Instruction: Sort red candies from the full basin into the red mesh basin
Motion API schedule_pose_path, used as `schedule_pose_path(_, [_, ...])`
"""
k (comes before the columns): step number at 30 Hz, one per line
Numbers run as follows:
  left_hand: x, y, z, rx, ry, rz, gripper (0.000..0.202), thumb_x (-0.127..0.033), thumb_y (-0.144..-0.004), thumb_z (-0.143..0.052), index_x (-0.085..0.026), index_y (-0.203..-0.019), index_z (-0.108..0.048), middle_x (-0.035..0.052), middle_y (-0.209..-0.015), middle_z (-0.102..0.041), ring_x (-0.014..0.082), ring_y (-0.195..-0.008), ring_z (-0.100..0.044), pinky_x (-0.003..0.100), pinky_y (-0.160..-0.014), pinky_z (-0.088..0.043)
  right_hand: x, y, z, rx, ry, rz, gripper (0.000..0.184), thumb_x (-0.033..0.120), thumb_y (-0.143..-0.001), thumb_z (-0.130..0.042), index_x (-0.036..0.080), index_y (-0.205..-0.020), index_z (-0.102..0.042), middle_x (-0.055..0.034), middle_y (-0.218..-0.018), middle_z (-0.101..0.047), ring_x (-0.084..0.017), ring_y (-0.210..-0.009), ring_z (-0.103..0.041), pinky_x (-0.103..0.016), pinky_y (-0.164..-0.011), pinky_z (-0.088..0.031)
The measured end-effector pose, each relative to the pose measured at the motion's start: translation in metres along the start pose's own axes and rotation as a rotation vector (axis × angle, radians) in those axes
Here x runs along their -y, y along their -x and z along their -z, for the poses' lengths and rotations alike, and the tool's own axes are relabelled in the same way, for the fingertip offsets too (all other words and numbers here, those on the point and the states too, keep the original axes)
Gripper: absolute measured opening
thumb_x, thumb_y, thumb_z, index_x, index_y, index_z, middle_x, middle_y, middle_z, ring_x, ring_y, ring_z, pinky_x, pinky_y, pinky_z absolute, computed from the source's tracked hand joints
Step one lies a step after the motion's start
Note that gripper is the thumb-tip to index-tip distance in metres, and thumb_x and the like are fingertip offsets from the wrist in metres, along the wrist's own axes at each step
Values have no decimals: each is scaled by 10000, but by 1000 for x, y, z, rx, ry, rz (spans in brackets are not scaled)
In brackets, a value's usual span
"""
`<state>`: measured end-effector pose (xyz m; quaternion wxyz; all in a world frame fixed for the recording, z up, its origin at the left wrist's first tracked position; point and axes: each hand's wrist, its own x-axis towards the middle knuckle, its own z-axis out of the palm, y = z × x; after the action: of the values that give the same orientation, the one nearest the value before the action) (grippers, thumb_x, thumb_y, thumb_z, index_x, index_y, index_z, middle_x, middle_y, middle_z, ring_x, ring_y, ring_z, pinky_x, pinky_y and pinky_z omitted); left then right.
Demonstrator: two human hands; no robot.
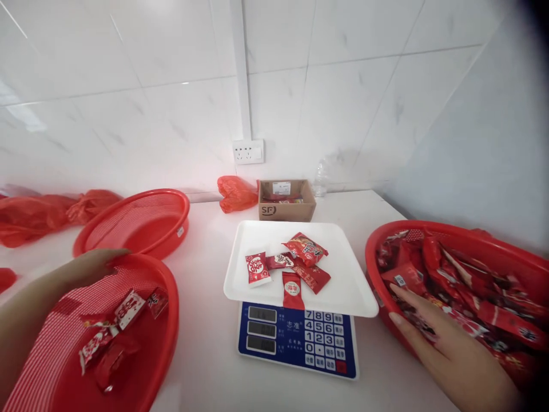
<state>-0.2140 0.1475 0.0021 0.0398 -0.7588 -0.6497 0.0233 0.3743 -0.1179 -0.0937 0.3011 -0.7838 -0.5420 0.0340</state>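
My left hand (92, 265) is closed on the far rim of a red plastic basket (169, 320) at the lower left. A few red snack packets (128, 309) lie inside that basket. At the right, my right hand (441, 343) reaches over a second red basket (371, 257), heaped with red snack packets (467, 297). Its thumb and forefinger are apart, close to a red packet with a small white label (405, 277). Between the baskets stands a blue digital scale (295, 340). Its white tray (343, 292) bears several red packets (306, 249).
Behind the left basket sits another red basket (175, 243), beside red plastic bags (38, 217). Toward the wall are a cardboard box (286, 213) with packets inside, a red plastic bag (237, 195) and a clear plastic bottle (320, 178). A wall socket (249, 152) is above.
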Motion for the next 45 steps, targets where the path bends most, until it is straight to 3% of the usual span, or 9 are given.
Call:
schedule_pose_path(4, [-11, -14, 17, 65, -60, -168, 431, -47, -813, -414, -198, -1083, -713, 45, -1167, -718, 198, -1170, -595, 304, -1044, -360, -1, 0, 0, 11, -5, -13, 654, 650, -878, -391, 174, -1278, -595, -129, -1363, -585, -355, -1257, -548, -560, -1033, -471])
schedule_pose_path(8, [-23, -14, 30, 14, -109, -145, 572, 57, -750, -314, -164, -1117, -693, 69, -1245, -674, 209, -1271, -513, 375, -1119, -254, 2, -1, 1, 13, 14, -6, 634, 631, -880, -401, 166, -1256, -610, -136, -1337, -605, -356, -1234, -568, -545, -1021, -487])
schedule_pose_path(11, [-38, -12, 32, -21, -95, -104, 530, -18, -844, -264, -106, -1245, -600, 121, -1305, -622, 250, -1297, -485, 419, -1101, -286, 3, -2, 2, 12, 33, 6, 623, 621, -885, -407, 163, -1258, -608, -141, -1312, -622, -359, -1209, -587, -549, -1009, -497])
schedule_pose_path(16, [-81, -6, 18, 48, 15, -155, 485, -383, -965, -340, -110, -1334, -496, 150, -1297, -619, 306, -1210, -560, 449, -1033, -381, 5, -4, 2, 20, 54, 48, 598, 597, -895, -413, 166, -1261, -606, -140, -1300, -631, -361, -1194, -597, -546, -987, -516])
schedule_pose_path(21, [-117, -1, 6, 80, 117, -222, 429, -310, -984, -246, -157, -1198, -585, 123, -1165, -685, 297, -1068, -632, 430, -945, -444, 12, -3, 5, 0, 64, 75, 516, 542, -904, -445, 190, -1243, -612, -119, -1277, -650, -340, -1175, -613, -522, -982, -521])
schedule_pose_path(32, [-197, 0, -9, -16, 234, -238, 509, -437, -976, -275, -214, -1407, -429, 147, -1342, -582, 334, -1118, -627, 426, -786, -540, 29, -4, 13, 55, 76, 20, 560, 523, -901, -404, 135, -1258, -594, -153, -1311, -622, -336, -1222, -582, -518, -1007, -500])
schedule_pose_path(36, [-206, -1, -11, -54, 277, -362, 496, -436, -963, -349, -232, -1408, -432, 140, -1428, -508, 322, -1205, -575, 439, -851, -544, 28, -2, 13, 55, 89, 7, 551, 522, -912, -399, 150, -1274, -583, -147, -1330, -609, -335, -1233, -573, -524, -1003, -501])
schedule_pose_path(40, [-221, 4, -15, -63, 342, -575, 530, -471, -939, -435, -194, -1390, -457, 136, -1525, -390, 301, -1388, -391, 471, -1082, -412, 27, -1, 11, 49, 91, 18, 550, 521, -918, -396, 150, -1279, -581, -151, -1323, -613, -342, -1224, -578, -548, -1003, -492])
schedule_pose_path(45, [-258, 17, -15, -8, 411, -780, 572, -499, -886, -569, -210, -1370, -476, 139, -1454, -485, 304, -1392, -387, 469, -1130, -363, 25, -1, 9, 52, 95, 28, 523, 506, -923, -405, 167, -1283, -577, -137, -1328, -611, -324, -1231, -574, -524, -1020, -485])
